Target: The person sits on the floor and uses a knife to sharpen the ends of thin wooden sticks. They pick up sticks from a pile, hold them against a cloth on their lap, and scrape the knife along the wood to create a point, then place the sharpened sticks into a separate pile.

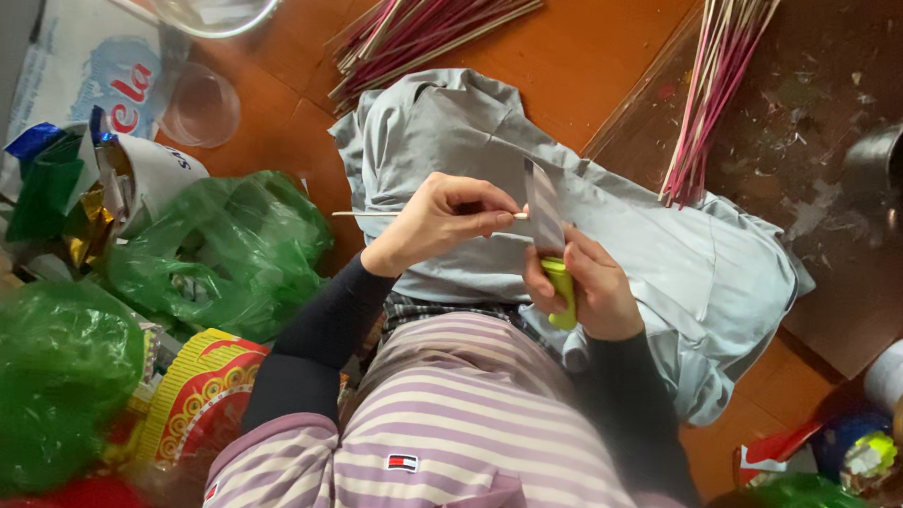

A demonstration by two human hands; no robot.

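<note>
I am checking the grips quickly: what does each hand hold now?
Left hand: closed on a thin pale stick.
Right hand: closed on a knife with a green handle.

The light is soft and even, rather warm, and the scene is medium bright. Shadows are weak; only a faint one lies under the hands on the grey cloth. The green plastic bags show small white glare spots. The knife blade is slightly blurred by motion. The corners look darker and a little out of focus
</note>
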